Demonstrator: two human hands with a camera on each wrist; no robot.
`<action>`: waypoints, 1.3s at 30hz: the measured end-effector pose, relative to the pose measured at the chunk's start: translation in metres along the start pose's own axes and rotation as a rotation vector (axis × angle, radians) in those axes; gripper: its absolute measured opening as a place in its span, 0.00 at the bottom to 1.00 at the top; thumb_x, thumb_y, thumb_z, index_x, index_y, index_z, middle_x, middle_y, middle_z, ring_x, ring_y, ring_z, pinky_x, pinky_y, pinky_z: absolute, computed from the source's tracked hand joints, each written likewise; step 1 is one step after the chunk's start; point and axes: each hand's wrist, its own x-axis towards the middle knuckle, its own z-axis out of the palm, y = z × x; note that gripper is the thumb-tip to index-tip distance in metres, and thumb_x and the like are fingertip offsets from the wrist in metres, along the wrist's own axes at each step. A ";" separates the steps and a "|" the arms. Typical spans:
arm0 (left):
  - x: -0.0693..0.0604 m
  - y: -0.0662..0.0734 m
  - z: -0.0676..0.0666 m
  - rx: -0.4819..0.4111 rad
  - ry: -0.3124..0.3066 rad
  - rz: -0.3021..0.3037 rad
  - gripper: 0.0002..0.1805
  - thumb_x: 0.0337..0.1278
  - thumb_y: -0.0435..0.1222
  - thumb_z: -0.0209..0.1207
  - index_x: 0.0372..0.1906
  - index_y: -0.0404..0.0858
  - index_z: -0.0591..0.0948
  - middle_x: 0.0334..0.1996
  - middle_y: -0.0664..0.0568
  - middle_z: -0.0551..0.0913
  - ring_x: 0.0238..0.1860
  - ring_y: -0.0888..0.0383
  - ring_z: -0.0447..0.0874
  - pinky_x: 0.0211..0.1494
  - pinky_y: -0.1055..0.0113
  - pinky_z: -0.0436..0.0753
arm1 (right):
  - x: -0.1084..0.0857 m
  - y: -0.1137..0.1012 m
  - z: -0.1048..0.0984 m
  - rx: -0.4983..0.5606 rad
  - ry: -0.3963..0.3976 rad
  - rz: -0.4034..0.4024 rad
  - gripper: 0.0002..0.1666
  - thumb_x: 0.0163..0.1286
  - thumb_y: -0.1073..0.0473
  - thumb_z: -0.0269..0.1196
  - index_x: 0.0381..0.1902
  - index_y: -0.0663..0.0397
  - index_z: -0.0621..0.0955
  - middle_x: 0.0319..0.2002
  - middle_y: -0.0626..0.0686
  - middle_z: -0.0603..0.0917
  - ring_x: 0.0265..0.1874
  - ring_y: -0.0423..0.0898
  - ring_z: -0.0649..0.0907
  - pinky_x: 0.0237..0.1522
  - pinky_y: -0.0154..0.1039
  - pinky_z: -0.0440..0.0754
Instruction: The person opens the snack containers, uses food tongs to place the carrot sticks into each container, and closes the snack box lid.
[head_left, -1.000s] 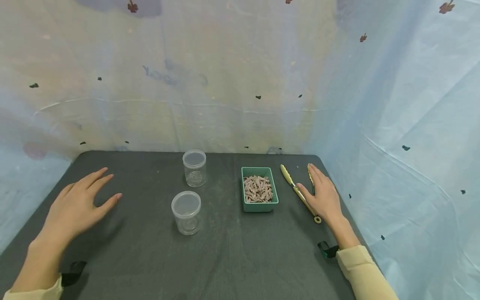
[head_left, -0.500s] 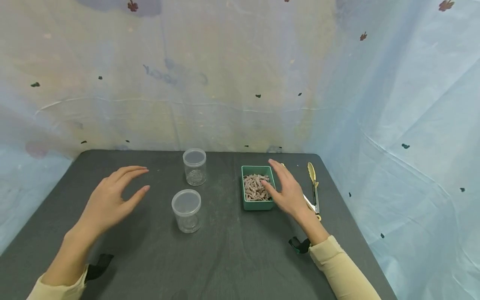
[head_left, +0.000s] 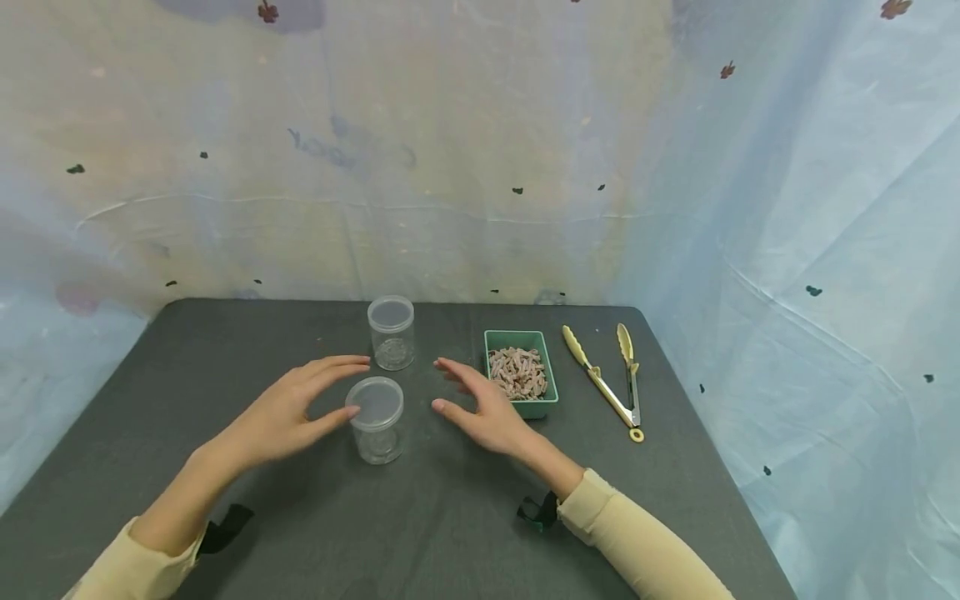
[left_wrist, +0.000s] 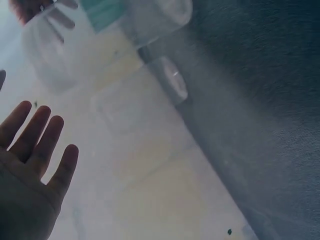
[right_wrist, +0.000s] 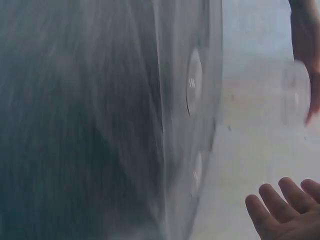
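Note:
Two clear plastic jars with whitish lids stand upright on the dark table. My left hand (head_left: pixel 281 417) is at the left side of the nearer jar (head_left: pixel 378 429), thumb tip overlapping its lid edge in the head view; whether it touches I cannot tell. Right of that jar, with a gap, hovers my right hand (head_left: pixel 483 412), fingers extended and holding nothing. Behind the nearer jar is the farther jar (head_left: pixel 392 337). In the left wrist view the left fingers (left_wrist: pixel 46 140) are spread and hold nothing; the right fingers (right_wrist: pixel 280 205) look relaxed in the right wrist view.
A green rectangular tub (head_left: pixel 534 408) of small greyish-brown strips (head_left: pixel 519 371) sits just behind my right hand. Metal tongs (head_left: pixel 611 400) with yellow tips lie spread apart at the table's right. A pale patterned sheet (head_left: pixel 450 167) hangs behind the table (head_left: pixel 420 533).
My right hand has moved left from over the tongs, past the tub, towards the nearer jar. My left hand has moved right to that jar's side. Jars, tub and tongs have stayed put.

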 end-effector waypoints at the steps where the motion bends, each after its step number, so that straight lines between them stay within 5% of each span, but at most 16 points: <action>1: 0.000 -0.001 0.002 -0.005 -0.032 0.002 0.35 0.67 0.43 0.69 0.76 0.45 0.72 0.74 0.51 0.71 0.71 0.43 0.72 0.65 0.35 0.73 | 0.003 -0.001 0.006 0.027 -0.034 0.016 0.38 0.79 0.53 0.63 0.81 0.48 0.63 0.76 0.53 0.70 0.74 0.51 0.72 0.70 0.54 0.73; 6: 0.000 -0.006 0.009 -0.029 -0.147 0.020 0.38 0.68 0.46 0.69 0.79 0.44 0.68 0.79 0.49 0.64 0.75 0.41 0.66 0.67 0.32 0.70 | 0.015 -0.004 0.027 0.092 -0.173 0.080 0.44 0.77 0.53 0.66 0.83 0.48 0.59 0.79 0.52 0.65 0.75 0.52 0.70 0.72 0.54 0.71; 15: 0.003 -0.011 0.014 -0.058 -0.216 0.080 0.38 0.74 0.45 0.62 0.82 0.43 0.62 0.81 0.47 0.59 0.77 0.42 0.63 0.68 0.35 0.71 | 0.026 0.005 0.046 0.111 -0.256 0.079 0.50 0.71 0.56 0.72 0.83 0.43 0.59 0.77 0.48 0.68 0.74 0.44 0.70 0.71 0.49 0.73; 22: 0.002 -0.010 0.014 -0.056 -0.206 0.071 0.37 0.72 0.44 0.64 0.80 0.40 0.66 0.79 0.45 0.64 0.75 0.40 0.67 0.66 0.39 0.75 | 0.025 0.006 0.053 0.123 -0.237 0.069 0.49 0.71 0.58 0.72 0.83 0.47 0.60 0.74 0.52 0.72 0.71 0.45 0.75 0.68 0.45 0.76; 27: 0.000 -0.007 0.016 0.005 -0.145 0.075 0.39 0.65 0.41 0.70 0.77 0.38 0.70 0.74 0.43 0.70 0.69 0.41 0.75 0.59 0.44 0.81 | 0.024 0.006 0.060 0.082 -0.212 0.053 0.46 0.71 0.56 0.72 0.81 0.49 0.63 0.73 0.52 0.74 0.69 0.44 0.77 0.68 0.42 0.76; 33: 0.000 -0.002 0.020 0.053 -0.062 -0.002 0.39 0.57 0.52 0.74 0.70 0.39 0.76 0.65 0.50 0.75 0.60 0.50 0.80 0.54 0.51 0.84 | 0.025 0.006 0.063 0.047 -0.195 0.050 0.46 0.70 0.56 0.72 0.80 0.50 0.65 0.73 0.52 0.74 0.68 0.45 0.78 0.67 0.40 0.77; 39: 0.002 -0.006 0.010 -0.118 -0.177 -0.026 0.34 0.73 0.46 0.65 0.78 0.46 0.68 0.77 0.51 0.63 0.74 0.44 0.67 0.64 0.40 0.77 | 0.025 0.007 0.062 0.057 -0.210 0.049 0.47 0.71 0.54 0.72 0.81 0.49 0.63 0.74 0.51 0.72 0.68 0.46 0.77 0.67 0.42 0.77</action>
